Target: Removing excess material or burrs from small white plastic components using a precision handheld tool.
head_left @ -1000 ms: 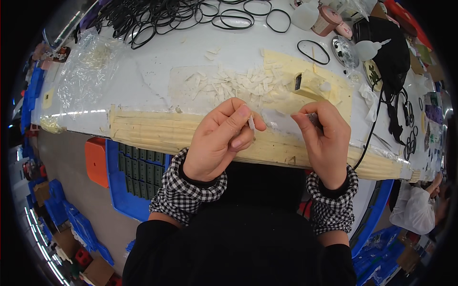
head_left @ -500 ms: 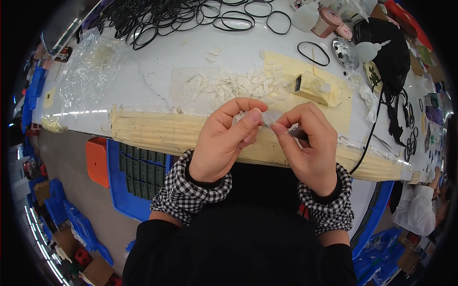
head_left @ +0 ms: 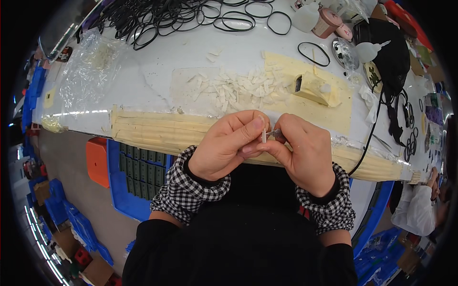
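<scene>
Thumb and fingers of the bare left hand (head_left: 217, 148) pinch a small, flat, off-white strip (head_left: 264, 136), which stands nearly upright in front of the person, over the padded table edge. The bare right hand (head_left: 307, 152), its fingers curled, grips a small dark-grey metallic tool (head_left: 278, 135) between thumb and forefinger. The tool's narrow end points left at the strip; whether it touches cannot be told, as the fingers hide part of it. The two hands meet or nearly meet at the fingertips, and both wrists wear black-and-white checked fabric cuffs (head_left: 191, 183)

Beyond the hands, a loose heap of off-white flat slivers (head_left: 238, 88) lies on the glossy white tabletop (head_left: 157, 52), spreading onto a pale yellow sheet (head_left: 331, 114). On that sheet sits a cream-yellow wrapped block with a dark opening at its left end (head_left: 312, 90). A tangle of thin black loops (head_left: 157, 19) covers the far side, a crumpled clear plastic bag (head_left: 90, 66) lies to the left, and an orange plastic stool (head_left: 98, 164) stands below beside a blue plastic crate (head_left: 129, 207) holding dark green blocks (head_left: 138, 167)
</scene>
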{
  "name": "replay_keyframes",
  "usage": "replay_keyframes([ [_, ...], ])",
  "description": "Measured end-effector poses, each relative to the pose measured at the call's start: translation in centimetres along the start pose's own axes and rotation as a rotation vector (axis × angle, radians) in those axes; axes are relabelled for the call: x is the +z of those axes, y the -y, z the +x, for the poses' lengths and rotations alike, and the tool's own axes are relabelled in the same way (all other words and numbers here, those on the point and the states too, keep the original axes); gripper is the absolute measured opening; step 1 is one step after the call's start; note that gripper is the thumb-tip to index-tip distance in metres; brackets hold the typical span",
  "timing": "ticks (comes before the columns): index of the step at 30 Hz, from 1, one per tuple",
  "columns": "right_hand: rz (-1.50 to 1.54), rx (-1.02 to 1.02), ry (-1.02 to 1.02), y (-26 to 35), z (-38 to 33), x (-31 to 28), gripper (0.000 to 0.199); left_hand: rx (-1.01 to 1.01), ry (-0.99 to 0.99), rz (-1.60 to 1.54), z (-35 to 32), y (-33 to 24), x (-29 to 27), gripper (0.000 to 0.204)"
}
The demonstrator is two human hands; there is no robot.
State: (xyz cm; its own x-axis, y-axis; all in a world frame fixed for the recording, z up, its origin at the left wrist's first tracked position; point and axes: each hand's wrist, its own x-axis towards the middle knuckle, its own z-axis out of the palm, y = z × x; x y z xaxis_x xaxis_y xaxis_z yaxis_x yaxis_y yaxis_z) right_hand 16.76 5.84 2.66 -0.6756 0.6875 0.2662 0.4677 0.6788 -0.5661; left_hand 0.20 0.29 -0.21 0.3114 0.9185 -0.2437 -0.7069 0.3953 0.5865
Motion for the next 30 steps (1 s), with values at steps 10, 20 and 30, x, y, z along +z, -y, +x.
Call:
replay_keyframes([
  [10,-0.021,0.005,0.039,-0.04,-0.07,-0.05,0.036,0.021,-0.012,0.157,-0.25,-0.57,-0.16,0.023],
  [20,-0.076,-0.01,0.089,-0.08,-0.3,-0.16,0.034,0.023,-0.02,0.178,-0.35,-0.58,-0.15,0.024],
  [30,-0.076,0.002,0.073,0.01,-0.34,-0.28,0.036,0.025,-0.026,0.232,-0.5,-0.78,-0.03,0.023],
])
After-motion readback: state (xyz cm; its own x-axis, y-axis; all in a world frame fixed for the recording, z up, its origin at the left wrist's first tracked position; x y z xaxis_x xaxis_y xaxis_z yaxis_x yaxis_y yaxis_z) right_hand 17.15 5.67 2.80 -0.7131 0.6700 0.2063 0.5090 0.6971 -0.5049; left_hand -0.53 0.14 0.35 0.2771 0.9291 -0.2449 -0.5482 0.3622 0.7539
